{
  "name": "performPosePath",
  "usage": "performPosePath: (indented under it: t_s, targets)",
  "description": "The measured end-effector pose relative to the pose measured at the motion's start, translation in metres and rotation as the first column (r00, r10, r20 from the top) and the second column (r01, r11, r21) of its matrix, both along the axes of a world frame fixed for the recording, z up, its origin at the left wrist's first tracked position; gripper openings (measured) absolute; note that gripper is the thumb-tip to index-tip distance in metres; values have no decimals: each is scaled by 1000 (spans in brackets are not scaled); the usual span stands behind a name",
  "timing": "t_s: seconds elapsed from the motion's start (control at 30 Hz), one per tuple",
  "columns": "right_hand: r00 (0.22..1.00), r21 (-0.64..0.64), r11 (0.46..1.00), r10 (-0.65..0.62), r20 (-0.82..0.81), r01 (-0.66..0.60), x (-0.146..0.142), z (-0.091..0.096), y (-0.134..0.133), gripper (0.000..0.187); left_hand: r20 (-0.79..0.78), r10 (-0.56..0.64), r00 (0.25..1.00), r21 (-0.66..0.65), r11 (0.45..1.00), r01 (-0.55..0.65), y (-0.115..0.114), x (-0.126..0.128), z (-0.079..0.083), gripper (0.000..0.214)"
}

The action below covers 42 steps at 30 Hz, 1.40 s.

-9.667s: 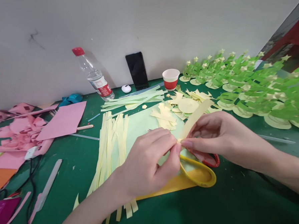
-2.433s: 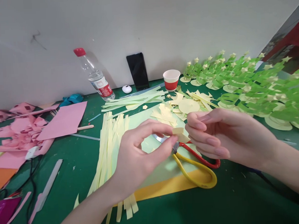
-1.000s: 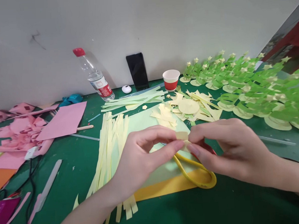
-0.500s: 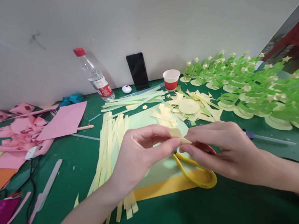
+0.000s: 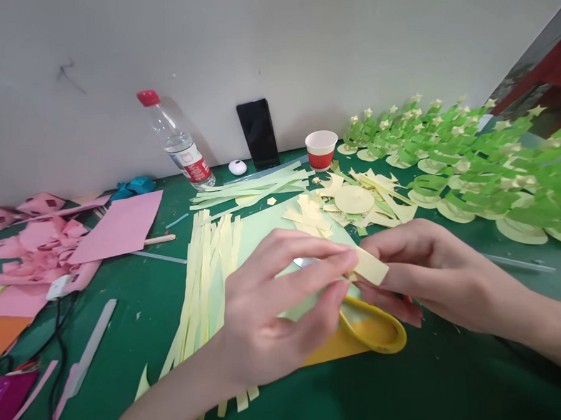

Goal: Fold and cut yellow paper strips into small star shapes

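between the two hands, held just above the scissors [image 5: 379, 331], is a small pale yellow paper piece [image 5: 370, 267]. the left hand [image 5: 272, 317] is mostly spread, its long fingers stretched out, and only the thumb and the forefinger tip close on the piece's near edge. the right hand [image 5: 429, 271] is curled, with thumb and forefinger pinching the far side from behind. the piece looks flat and squarish, tilted down toward the right hand.

the work seems to be a fine fold or press. it likely goes best with both pinches kept close to the crease, the edges lined up before pressing, and a fingertip run firmly along the fold, well clear of the blades underneath.

left of the left hand lie cut strips [image 5: 208, 264] on the green table [image 5: 412, 391]. beyond the right hand stand many green paper trees [image 5: 475, 156], and a paper cup [image 5: 321, 149] sits farther back.
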State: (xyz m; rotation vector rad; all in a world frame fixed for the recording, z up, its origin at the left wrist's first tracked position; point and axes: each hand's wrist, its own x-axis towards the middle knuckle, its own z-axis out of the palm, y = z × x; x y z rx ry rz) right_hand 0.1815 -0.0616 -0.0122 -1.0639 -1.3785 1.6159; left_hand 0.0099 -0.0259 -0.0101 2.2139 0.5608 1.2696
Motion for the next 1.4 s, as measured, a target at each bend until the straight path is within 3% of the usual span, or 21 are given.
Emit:
performPosePath:
  t_s: [0.07,0.13,0.27,0.4,0.5,0.6,0.7,0.77,0.9,1.1,1.27,1.4]
  targets:
    - [999,-22,999,40,-22,-40,1,0,-1,16,-130,6,991,186,982,19,2,-2,2,26]
    - [998,-2,998,63,-29,-63,2,1,-2,18,-197,18,980,286,957,40,3,-3,5,22]
    - [996,130,988,81,19,-83,1,6,-3,20,-171,50,984,327,945,8,5,-3,6,20]
    - [990,172,981,69,120,-89,1,9,-3,27,-153,43,987,303,953,6,3,-3,4,19]
    - [989,246,967,25,148,-61,1,8,-2,34,-113,8,994,216,976,17,1,-3,1,20]
    - [972,328,942,-10,234,-69,1,7,-2,37,-21,-12,1000,-124,992,9,1,-2,-1,16]
    - [927,371,923,-44,372,-105,2,7,-2,40,-39,-118,992,-505,859,82,3,-2,1,11]
    - [893,393,911,-70,445,-124,3,6,-3,41,-74,-244,967,-603,783,152,4,-3,3,14]
    - [864,434,887,-89,495,-158,4,4,-3,42,-188,-355,916,-562,803,196,3,-5,3,14]
    - [859,486,854,-98,503,-187,3,5,-4,46,-356,-375,856,-433,878,205,3,-7,1,22]
    - [871,499,844,-84,485,-196,2,4,-3,47,-339,-376,862,-405,886,227,4,-5,1,21]
    - [889,476,857,-48,456,-198,3,5,-4,45,-321,-394,861,-467,857,218,4,-6,0,22]
